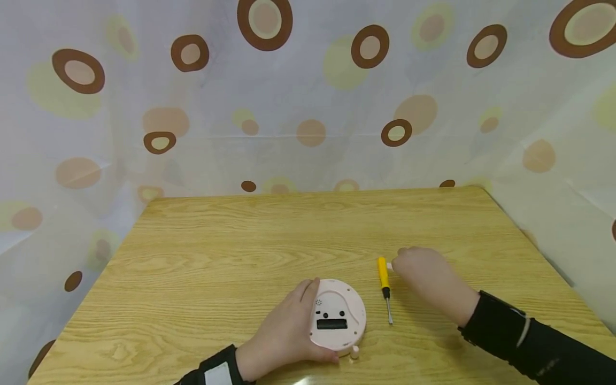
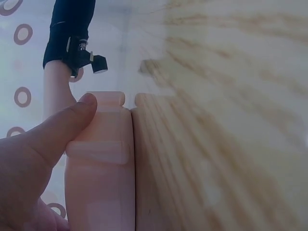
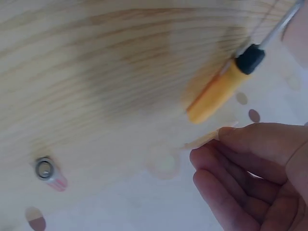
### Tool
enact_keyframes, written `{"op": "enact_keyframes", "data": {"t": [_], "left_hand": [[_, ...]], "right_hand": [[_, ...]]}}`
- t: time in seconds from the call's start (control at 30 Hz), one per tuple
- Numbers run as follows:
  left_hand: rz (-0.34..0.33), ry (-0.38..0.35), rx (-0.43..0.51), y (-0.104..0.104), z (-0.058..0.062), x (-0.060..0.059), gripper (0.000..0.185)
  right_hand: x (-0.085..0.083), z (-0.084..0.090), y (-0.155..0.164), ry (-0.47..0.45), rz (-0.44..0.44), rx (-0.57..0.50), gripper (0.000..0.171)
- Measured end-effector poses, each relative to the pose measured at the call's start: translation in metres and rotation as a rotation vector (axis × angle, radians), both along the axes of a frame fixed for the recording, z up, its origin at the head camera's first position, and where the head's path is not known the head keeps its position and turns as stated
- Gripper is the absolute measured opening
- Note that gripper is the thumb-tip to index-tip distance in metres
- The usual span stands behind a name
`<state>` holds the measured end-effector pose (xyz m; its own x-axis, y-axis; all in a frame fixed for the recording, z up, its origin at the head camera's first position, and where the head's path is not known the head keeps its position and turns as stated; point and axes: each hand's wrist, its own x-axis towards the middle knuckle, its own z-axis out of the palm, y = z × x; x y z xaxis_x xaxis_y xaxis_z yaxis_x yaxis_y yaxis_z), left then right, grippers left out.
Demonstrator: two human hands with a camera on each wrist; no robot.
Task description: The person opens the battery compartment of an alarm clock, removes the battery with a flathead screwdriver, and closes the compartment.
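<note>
A round pale pink alarm clock (image 1: 353, 305) lies face down on the table, its back showing two dark knobs, a ring of small holes and an uncovered dark battery slot (image 1: 332, 324). My left hand (image 1: 289, 326) grips its left side, thumb at the near edge and fingers at the far edge. To the right, my right hand (image 1: 425, 272) pinches a small thin pale piece (image 3: 204, 139) between thumb and forefinger, beside the handle of a yellow screwdriver (image 1: 383, 272). The screwdriver lies with its metal tip toward the front.
In the right wrist view a small cylindrical battery (image 3: 50, 173) stands on the wooden table (image 1: 231, 240); my right hand hides it from the head view. A patterned curtain (image 1: 308, 96) hangs behind the table and along its sides.
</note>
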<state>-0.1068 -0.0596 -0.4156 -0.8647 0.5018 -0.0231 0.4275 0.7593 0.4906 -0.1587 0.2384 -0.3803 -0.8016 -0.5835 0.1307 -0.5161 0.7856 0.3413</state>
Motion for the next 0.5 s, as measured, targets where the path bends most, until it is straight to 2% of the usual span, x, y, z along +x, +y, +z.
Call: {"op": "enact_keyframes", "data": {"t": [0.1,0.2,0.5], "left_hand": [[0.000,0.005,-0.001,0.000,0.001,0.000,0.138],[0.002,0.013,-0.006,0.000,0.001,0.001,0.138],[0.007,0.027,-0.002,0.000,0.000,0.001,0.138]], "right_hand": [[0.004,0.005,-0.007,0.016,0.011,-0.001,0.025],[0.009,0.009,-0.013,0.065,0.042,-0.020,0.033],[0.020,0.016,-0.038,0.134,0.078,0.036,0.034]]}}
